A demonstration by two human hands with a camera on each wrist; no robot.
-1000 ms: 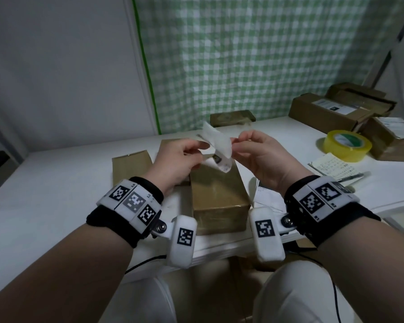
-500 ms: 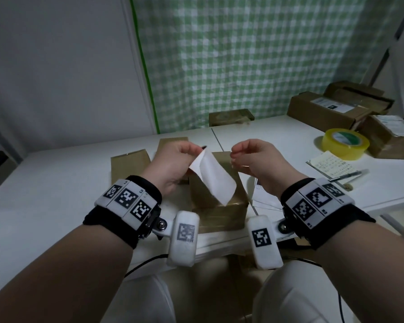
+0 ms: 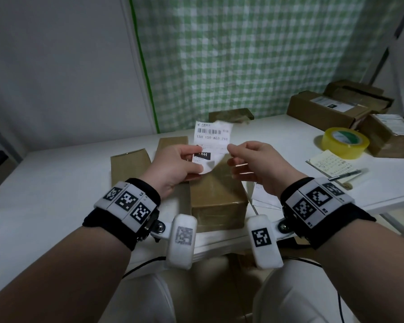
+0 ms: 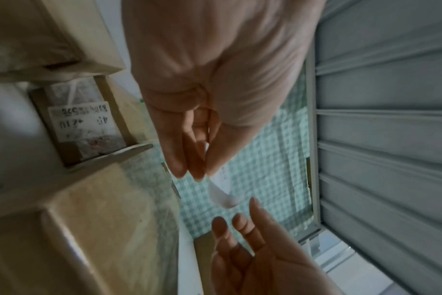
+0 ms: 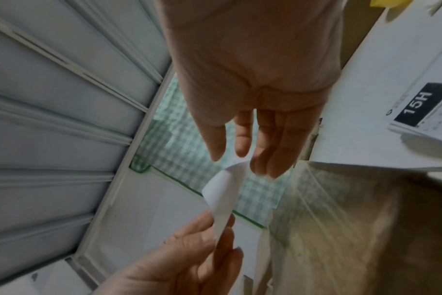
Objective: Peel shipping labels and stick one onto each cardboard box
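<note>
My left hand [image 3: 194, 157] pinches a white shipping label [image 3: 211, 136] by its lower left part and holds it upright, printed barcode side towards me. In the left wrist view the thumb and fingers [image 4: 202, 171] clamp the paper, which curls below them. My right hand [image 3: 233, 156] is beside the label's right edge with fingers relaxed. The right wrist view shows the label's curled edge [image 5: 225, 189] just past my right fingertips [image 5: 262, 169], with no grip on it. A brown cardboard box [image 3: 217, 194] lies on the white table directly under both hands.
Two flat brown boxes [image 3: 128, 169] lie left of the centre box and one [image 3: 231, 115] at the back. Labelled boxes [image 3: 324, 108] are stacked far right. A yellow tape roll [image 3: 344, 142], a notepad [image 3: 329, 164], a pen [image 3: 348, 174] and label sheets [image 3: 264, 197] lie on the right.
The label was hanging blank side towards me from my left hand; it is now raised upright with the print facing me. My right hand has come back to its right edge.
</note>
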